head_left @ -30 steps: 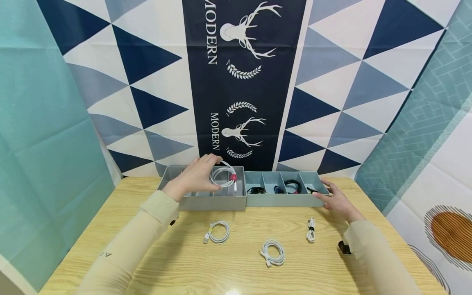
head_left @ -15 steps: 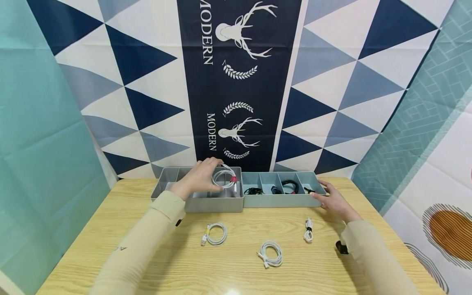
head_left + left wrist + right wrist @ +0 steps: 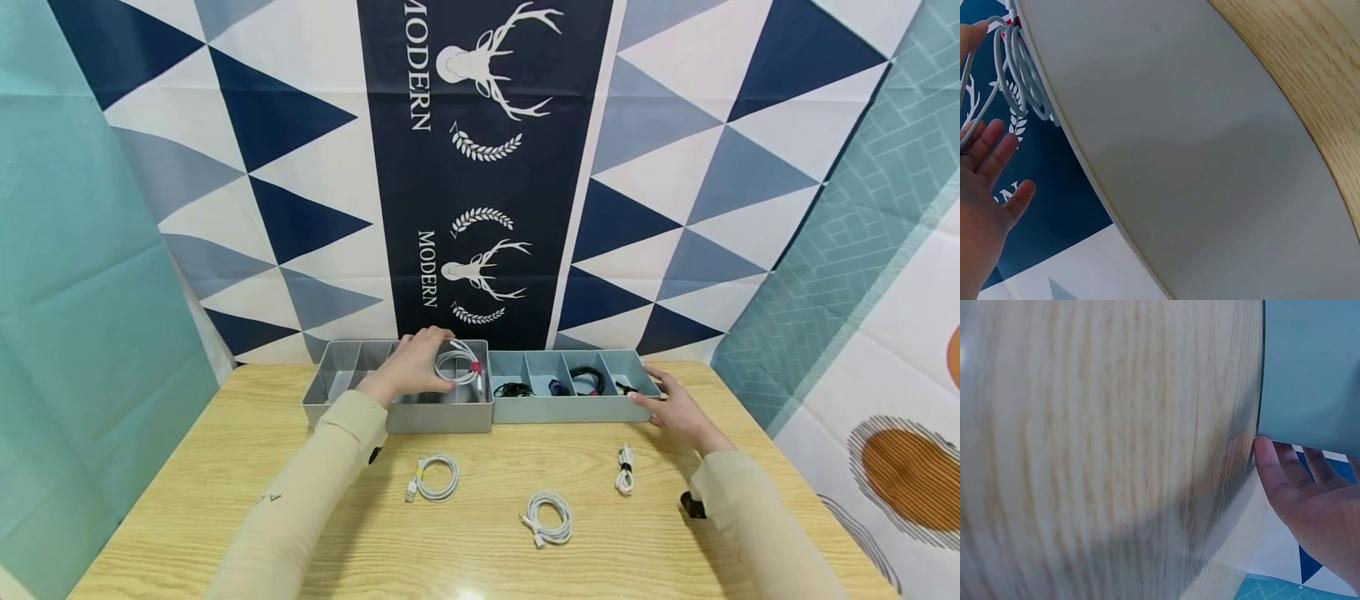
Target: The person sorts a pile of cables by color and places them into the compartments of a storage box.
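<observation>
A wood-grained surface (image 3: 495,467) is carrying, along its far side, a grey divided box (image 3: 442,419) at left and a pale blue box (image 3: 566,410) beside it at right; nearer, a yellow-tied white cable (image 3: 454,477) is lying coiled at left, a white coil (image 3: 564,521) nearest in the middle, a black-tied white bundle (image 3: 624,479) at right

Arms (image 3: 311,492) stretch forward, left grip (image 3: 411,367) pinching, right grip (image 3: 681,412) splayed.

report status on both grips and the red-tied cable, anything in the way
Left grip holds red-tied cable at opening of gray tray. Right grip touching right end of blue tray. No obstruction seen; space beneath cable partly hidden.
</observation>
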Demonstrator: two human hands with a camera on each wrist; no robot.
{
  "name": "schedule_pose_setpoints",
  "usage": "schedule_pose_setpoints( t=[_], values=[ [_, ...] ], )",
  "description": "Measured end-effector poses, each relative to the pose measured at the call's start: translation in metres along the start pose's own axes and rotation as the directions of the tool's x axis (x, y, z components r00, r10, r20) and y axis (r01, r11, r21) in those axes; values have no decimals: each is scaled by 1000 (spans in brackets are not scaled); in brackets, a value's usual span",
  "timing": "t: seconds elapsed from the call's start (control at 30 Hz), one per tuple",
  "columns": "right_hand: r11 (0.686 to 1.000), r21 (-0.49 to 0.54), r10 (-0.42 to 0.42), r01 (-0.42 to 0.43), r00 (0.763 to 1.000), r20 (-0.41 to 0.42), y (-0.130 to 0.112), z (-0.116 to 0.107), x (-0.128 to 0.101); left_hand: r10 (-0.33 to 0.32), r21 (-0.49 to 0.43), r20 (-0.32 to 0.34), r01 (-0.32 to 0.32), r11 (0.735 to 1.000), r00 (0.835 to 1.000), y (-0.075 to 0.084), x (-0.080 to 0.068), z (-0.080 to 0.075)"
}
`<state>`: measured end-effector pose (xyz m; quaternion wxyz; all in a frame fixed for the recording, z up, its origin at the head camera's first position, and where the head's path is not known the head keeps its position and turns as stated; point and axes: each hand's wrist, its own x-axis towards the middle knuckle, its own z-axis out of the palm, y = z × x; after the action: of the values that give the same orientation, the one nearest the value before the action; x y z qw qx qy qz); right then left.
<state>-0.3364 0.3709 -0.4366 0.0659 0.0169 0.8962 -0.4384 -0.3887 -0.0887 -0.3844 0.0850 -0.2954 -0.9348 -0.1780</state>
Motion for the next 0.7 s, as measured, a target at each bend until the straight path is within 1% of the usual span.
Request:
schedule_pose_setpoints(
  t=[0.17, 0.33, 0.5, 0.7],
  values=[
    [1000, -6, 2, -2, 1000, -2, 1, 1, 0, 7, 2, 4, -7, 1000, 1000, 0, 2, 5],
    [1000, -10, 2, -2, 1000, -6, 2, 1, 1, -9, -5, 5, 9, 1000, 1000, 0, 2, 10],
    [1000, -8, 9, -9, 1000, -3, 2, 1, 1, -25, -56, 5, 25, 998, 1000, -1, 4, 15],
    [1000, -2, 2, -2, 1000, 0, 1, 1, 0, -57, -69, 54, 60, 996, 997, -2, 7, 22]
  ],
)
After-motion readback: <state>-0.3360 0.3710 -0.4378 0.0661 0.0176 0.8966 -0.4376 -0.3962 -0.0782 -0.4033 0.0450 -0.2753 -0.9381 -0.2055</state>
